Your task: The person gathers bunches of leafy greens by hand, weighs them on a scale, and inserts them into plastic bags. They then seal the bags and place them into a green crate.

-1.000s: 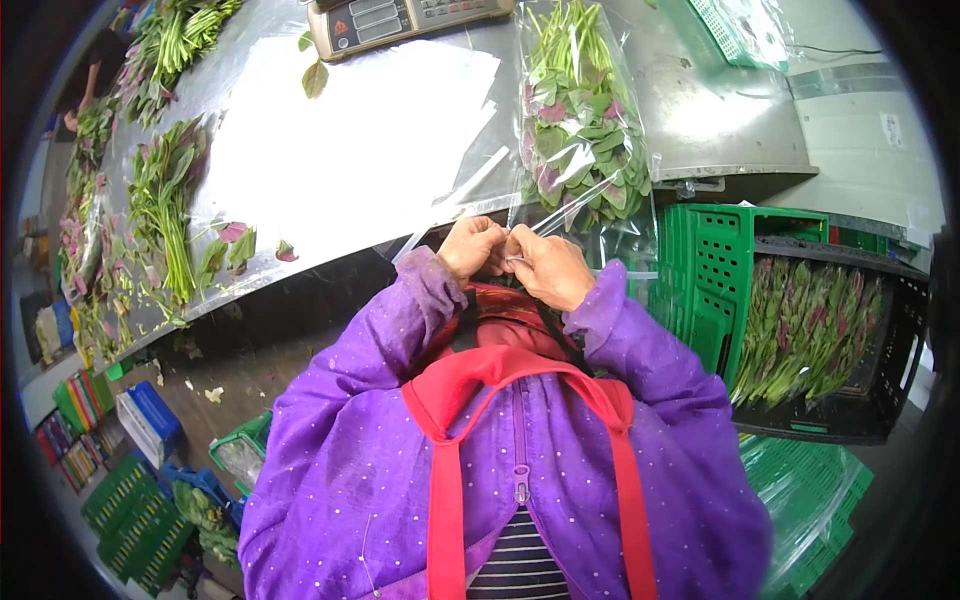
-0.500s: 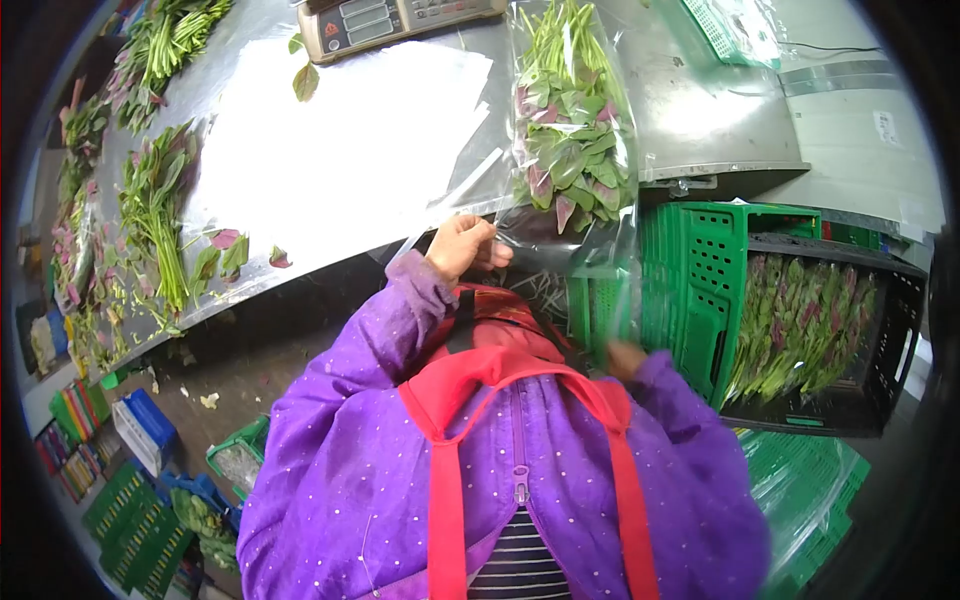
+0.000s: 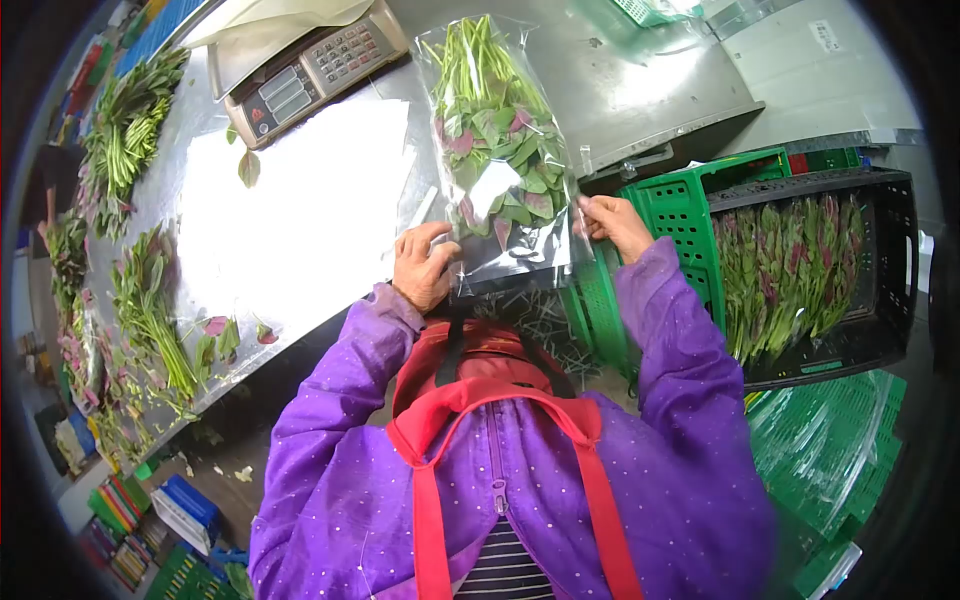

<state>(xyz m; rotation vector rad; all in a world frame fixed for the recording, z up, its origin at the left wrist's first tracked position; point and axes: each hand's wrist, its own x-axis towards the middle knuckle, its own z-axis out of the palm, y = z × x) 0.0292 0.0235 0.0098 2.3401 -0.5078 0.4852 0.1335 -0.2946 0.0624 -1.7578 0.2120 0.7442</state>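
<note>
A clear plastic bag (image 3: pixel 520 262) lies on the steel table, its lower end at the near edge. Inside is a bunch of red-and-green leafy greens (image 3: pixel 495 135), stems pointing away from me. My left hand (image 3: pixel 424 266) is closed at the bag's lower left corner, fingers curled on the plastic. On the opposite side, my right hand (image 3: pixel 615 222) pinches the bag's right edge between thumb and fingers. White paper sheets (image 3: pixel 290 210) lie to the left of the bag.
A digital scale (image 3: pixel 315 75) stands at the back. Loose bunches of greens (image 3: pixel 150 310) lie along the table's left side. To the right, a green crate (image 3: pixel 680 220) adjoins a black crate (image 3: pixel 885 270) holding packed greens. Wrapped green crates (image 3: pixel 825 450) sit below.
My right hand has come up from low on the right to the bag's right edge. My left hand now grips the lower left corner. The bag's lower end lies flatter, and the view has turned.
</note>
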